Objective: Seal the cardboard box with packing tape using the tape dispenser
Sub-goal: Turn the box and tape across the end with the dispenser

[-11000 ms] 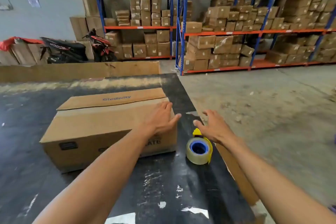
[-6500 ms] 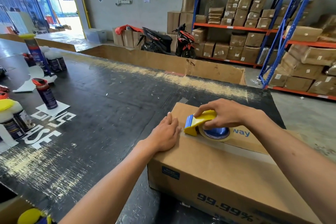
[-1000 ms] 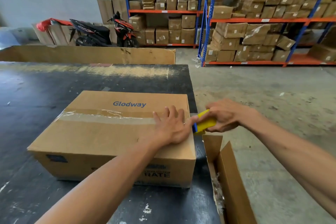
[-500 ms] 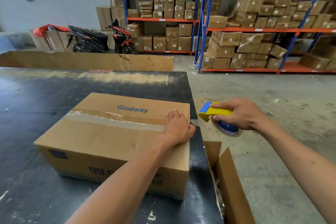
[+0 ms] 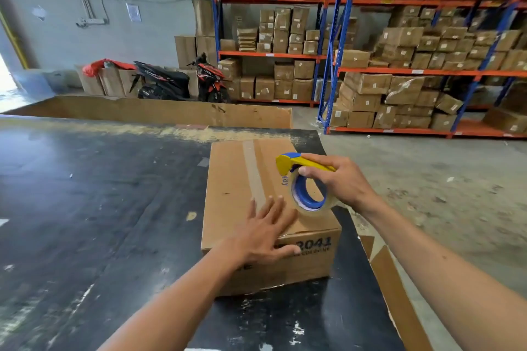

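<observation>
The brown cardboard box (image 5: 236,179) lies on the black table (image 5: 99,194) near its right edge, short end toward me. A strip of clear tape (image 5: 253,177) runs along its top seam from the far edge toward me. My left hand (image 5: 265,232) presses flat on the box's near top edge, fingers spread, thumb over the front face. My right hand (image 5: 339,182) grips the yellow and blue tape dispenser (image 5: 302,179) with its clear tape roll, held just above the right side of the box top.
An open cardboard carton (image 5: 396,293) stands against the table's right edge. A long cardboard wall (image 5: 171,111) borders the table's far side. Beyond are a parked scooter (image 5: 176,84) and shelf racks (image 5: 413,71) full of boxes. Bare concrete floor (image 5: 442,179) lies to the right.
The box has turned so its short end faces me and the taped seam runs away from me. My right hand brought the dispenser from beside the box to above its top.
</observation>
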A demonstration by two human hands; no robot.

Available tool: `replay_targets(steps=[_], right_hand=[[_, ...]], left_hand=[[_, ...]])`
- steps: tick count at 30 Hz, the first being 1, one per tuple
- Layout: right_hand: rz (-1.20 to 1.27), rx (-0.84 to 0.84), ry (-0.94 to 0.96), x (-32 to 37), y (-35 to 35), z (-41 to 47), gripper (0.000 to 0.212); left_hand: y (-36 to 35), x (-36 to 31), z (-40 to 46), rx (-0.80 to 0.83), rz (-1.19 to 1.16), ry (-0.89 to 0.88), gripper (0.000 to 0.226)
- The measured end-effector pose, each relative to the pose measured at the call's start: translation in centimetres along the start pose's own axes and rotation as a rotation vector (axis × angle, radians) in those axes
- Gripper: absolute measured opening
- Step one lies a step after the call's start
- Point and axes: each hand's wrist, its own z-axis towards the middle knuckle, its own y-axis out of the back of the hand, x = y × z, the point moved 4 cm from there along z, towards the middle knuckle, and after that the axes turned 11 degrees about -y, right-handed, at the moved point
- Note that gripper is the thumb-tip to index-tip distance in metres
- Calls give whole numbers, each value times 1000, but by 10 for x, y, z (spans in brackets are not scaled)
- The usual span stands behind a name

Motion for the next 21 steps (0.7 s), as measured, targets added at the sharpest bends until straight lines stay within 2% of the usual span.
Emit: replay_targets(steps=[2,5,12,17,21], right_hand=[[31,7,-6,6,-19,-9,43],[87,6,-1,11,-32,-26,46],[231,-122,-2,3,-22,-77,39],[244,-163,-20,2,-18,-97,38],[194,-151,-13,10,-22,-104,41]], left_hand=[[-2,2,-1,-38,28,28,94],[-4,10,2,-65,47,-68,102],[-9,32,-11,-26,96,-232,85],[-3,27,-19,12,89,-253,81],[-1,24,-25,-40,108,-206,83]])
